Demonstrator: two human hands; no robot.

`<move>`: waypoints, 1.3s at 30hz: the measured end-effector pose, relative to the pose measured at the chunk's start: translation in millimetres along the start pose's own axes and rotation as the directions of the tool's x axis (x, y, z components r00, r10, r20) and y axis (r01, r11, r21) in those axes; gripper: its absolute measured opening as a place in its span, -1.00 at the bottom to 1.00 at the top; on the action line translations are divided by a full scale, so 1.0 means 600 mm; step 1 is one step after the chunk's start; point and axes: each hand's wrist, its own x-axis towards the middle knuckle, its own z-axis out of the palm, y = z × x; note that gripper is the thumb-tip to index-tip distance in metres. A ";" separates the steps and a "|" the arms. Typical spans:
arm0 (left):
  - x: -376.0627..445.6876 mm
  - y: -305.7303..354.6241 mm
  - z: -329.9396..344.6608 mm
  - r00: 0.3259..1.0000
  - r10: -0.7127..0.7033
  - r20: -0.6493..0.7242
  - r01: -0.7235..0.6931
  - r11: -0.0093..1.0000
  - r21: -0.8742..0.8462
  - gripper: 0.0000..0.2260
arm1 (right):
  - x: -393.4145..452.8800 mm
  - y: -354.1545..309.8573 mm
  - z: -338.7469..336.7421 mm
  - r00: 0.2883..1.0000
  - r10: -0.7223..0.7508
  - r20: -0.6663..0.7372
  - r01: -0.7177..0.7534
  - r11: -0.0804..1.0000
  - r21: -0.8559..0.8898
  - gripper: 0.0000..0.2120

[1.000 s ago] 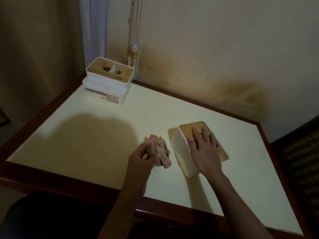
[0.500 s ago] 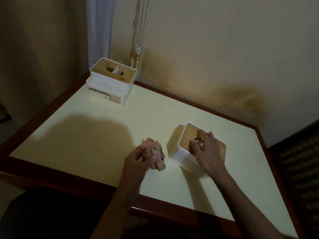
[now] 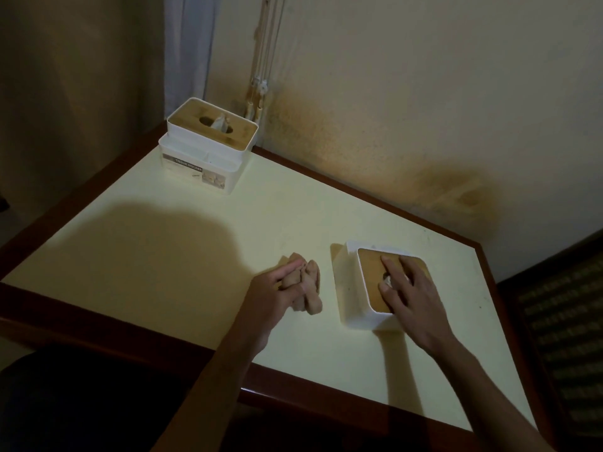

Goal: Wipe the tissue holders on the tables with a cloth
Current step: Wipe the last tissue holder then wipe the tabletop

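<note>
On table (image 3: 163, 256) nr front edge, cloth (image 3: 305, 288) is gripped by L hand (image 3: 277, 295), holder 1 (image 3: 359, 288) steadied under flat, open R hand (image 3: 411, 298); wipe judged due next.

my right hand (image 3: 411, 300) lies flat on the near tissue holder (image 3: 357, 290), fingers (image 3: 390, 265) straight across its wooden lid. left hand (image 3: 274, 295) grips a bunched tan cloth (image 3: 308, 290) on the tabletop (image 3: 195, 230). second tissue holder (image 3: 208, 148) sits by the wall.
</note>
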 end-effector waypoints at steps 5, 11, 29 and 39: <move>0.005 -0.007 0.040 0.998 -0.017 0.052 0.015 0.999 0.038 -0.57 | -0.011 0.034 -0.008 0.996 -0.081 0.031 0.081 0.997 0.007 -0.42; 0.040 -0.021 0.116 0.972 0.199 -0.122 -0.155 0.941 0.300 -0.56 | -0.007 0.034 -0.006 0.994 -0.108 0.004 0.108 0.993 -0.044 -0.46; -0.040 -0.059 0.206 0.946 0.305 -0.107 -0.238 0.883 0.406 -0.67 | -0.002 0.050 0.008 0.988 -0.150 -0.030 0.149 0.988 -0.041 -0.47; 0.083 -0.040 0.179 0.970 0.237 -0.063 -0.113 0.660 0.743 -0.80 | -0.005 0.046 0.002 0.993 -0.112 -0.020 0.111 0.993 -0.040 -0.47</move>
